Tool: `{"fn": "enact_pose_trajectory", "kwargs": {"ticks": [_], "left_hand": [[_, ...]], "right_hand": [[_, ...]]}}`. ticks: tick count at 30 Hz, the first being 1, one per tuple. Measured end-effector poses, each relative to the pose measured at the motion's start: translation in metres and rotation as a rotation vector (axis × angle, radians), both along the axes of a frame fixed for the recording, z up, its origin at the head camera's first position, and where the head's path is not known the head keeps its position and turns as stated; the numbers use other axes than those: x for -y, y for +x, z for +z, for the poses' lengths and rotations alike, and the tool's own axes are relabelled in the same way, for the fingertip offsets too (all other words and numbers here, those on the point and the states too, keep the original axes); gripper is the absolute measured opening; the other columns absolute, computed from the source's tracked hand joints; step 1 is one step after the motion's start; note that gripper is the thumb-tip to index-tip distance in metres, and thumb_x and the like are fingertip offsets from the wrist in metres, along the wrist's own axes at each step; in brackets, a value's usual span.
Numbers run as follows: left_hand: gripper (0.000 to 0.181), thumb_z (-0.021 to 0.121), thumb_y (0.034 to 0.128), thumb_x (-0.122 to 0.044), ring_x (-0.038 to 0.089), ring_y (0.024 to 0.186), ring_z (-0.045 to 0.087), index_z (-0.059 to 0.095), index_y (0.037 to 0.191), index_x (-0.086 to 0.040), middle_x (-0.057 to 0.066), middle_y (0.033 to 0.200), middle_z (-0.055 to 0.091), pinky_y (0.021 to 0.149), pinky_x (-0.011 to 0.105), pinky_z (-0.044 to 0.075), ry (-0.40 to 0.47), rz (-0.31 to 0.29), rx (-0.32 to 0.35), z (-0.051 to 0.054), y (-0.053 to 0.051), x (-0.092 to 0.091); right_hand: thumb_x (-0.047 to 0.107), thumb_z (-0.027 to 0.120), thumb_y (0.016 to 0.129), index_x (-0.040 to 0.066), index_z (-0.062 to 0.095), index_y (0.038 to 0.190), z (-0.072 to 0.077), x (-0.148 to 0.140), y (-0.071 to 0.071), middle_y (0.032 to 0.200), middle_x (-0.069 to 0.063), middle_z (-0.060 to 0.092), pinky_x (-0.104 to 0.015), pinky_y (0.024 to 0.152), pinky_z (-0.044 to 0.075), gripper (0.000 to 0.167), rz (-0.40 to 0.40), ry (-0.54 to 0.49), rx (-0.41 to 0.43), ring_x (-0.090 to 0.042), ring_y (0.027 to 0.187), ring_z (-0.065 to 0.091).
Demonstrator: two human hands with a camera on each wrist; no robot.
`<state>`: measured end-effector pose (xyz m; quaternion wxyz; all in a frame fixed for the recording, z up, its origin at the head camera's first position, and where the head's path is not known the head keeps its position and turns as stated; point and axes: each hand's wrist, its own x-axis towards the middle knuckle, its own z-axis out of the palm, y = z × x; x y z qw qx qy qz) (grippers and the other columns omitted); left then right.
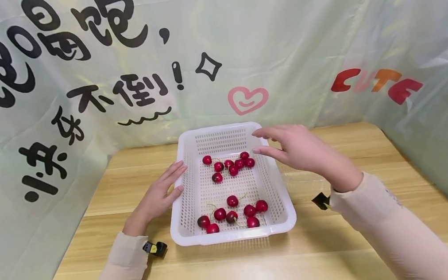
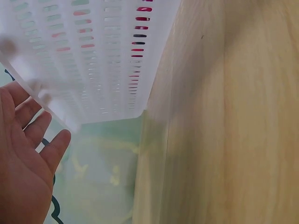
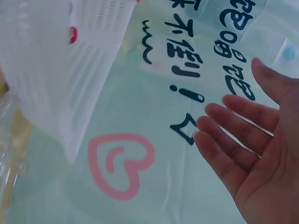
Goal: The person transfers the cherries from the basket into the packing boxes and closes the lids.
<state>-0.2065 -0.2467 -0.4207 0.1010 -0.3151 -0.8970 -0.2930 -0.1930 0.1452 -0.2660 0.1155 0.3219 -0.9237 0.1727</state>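
Observation:
A white perforated plastic basket point(image 1: 232, 235) stands on the table with red cherries in two loose groups. One group, with a cherry point(image 1: 233, 170) near its middle, lies toward the far end; the other, including a cherry point(image 1: 249, 210), lies at the near end. Some cherries have thin stems. My left hand point(image 1: 160, 195) touches the basket's left rim with extended fingers. Above the far right rim hovers my right hand point(image 1: 296, 147), thumb and fingers apart and nothing between them. The right wrist view shows its spread fingers and bare palm point(image 3: 261, 172).
To the basket's right, partly under my right hand, lies a clear plastic container point(image 1: 301, 177), hard to make out. The wooden table point(image 1: 239, 272) ends at a pale printed curtain point(image 1: 291, 40) behind and along the sides.

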Motion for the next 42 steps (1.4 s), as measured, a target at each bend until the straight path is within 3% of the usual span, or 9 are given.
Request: {"fn": "enact_pose_trajectory", "kwargs": {"ticks": [7,13,19,24,29,33,42], "left_hand": [[0.054,0.054,0.0995,-0.026,0.028,0.146,0.022,0.041,0.15,-0.013,0.004,0.159,0.029,0.111,0.057,0.028,0.002,0.013,0.001,0.0,0.001,0.001],[0.054,0.054,0.0996,-0.027,0.027,0.146,0.022,0.04,0.151,-0.014,0.003,0.159,0.028,0.111,0.056,0.029,-0.007,0.017,0.003,0.0,0.0,0.002],[0.054,0.054,0.0999,-0.028,0.026,0.146,0.021,0.04,0.151,-0.014,0.003,0.159,0.028,0.111,0.056,0.028,0.0,0.01,0.009,-0.002,-0.002,0.002],[0.055,0.054,0.0995,-0.026,0.027,0.146,0.022,0.04,0.151,-0.014,0.003,0.159,0.028,0.11,0.057,0.029,0.004,-0.004,0.002,-0.001,-0.003,0.0],[0.054,0.053,0.1003,-0.029,0.028,0.146,0.022,0.04,0.151,-0.012,0.004,0.159,0.028,0.11,0.059,0.028,0.004,-0.01,-0.003,0.002,-0.003,-0.002],[0.055,0.052,0.1009,-0.029,0.027,0.146,0.021,0.039,0.151,-0.011,0.004,0.159,0.027,0.11,0.059,0.028,0.005,-0.012,0.009,0.002,-0.002,-0.002],[0.053,0.053,0.1002,-0.026,0.029,0.146,0.022,0.041,0.15,-0.012,0.005,0.159,0.028,0.108,0.06,0.03,0.01,-0.021,-0.005,0.0,-0.001,0.0]], "right_hand": [[0.05,0.062,0.093,0.016,0.062,0.13,0.009,0.029,-0.016,0.117,-0.004,0.067,-0.043,0.088,0.052,0.051,-0.041,-0.074,0.158,-0.021,0.095,0.068],[0.051,0.059,0.094,0.013,0.065,0.127,0.003,0.06,-0.027,0.116,-0.003,0.068,-0.041,0.089,0.051,0.051,-0.009,-0.058,0.215,-0.019,0.099,0.066],[0.05,0.059,0.094,0.013,0.065,0.127,-0.013,0.088,-0.034,0.112,-0.001,0.07,-0.037,0.09,0.051,0.049,0.11,-0.013,0.228,-0.016,0.1,0.066],[0.052,0.057,0.094,0.014,0.061,0.133,-0.027,0.104,-0.034,0.121,0.001,0.067,-0.035,0.095,0.049,0.054,0.272,0.091,0.233,-0.013,0.104,0.064],[0.054,0.052,0.096,0.016,0.054,0.14,-0.042,0.117,-0.033,0.134,0.0,0.06,-0.034,0.102,0.044,0.059,0.386,0.147,0.168,-0.014,0.117,0.059],[0.055,0.048,0.097,0.018,0.05,0.144,-0.052,0.126,-0.032,0.138,-0.001,0.057,-0.036,0.106,0.041,0.06,0.432,0.188,0.143,-0.018,0.126,0.054],[0.05,0.06,0.093,0.018,0.056,0.136,-0.072,0.135,-0.032,0.132,0.001,0.06,-0.038,0.104,0.043,0.054,0.511,0.318,0.199,-0.018,0.121,0.056]]}}
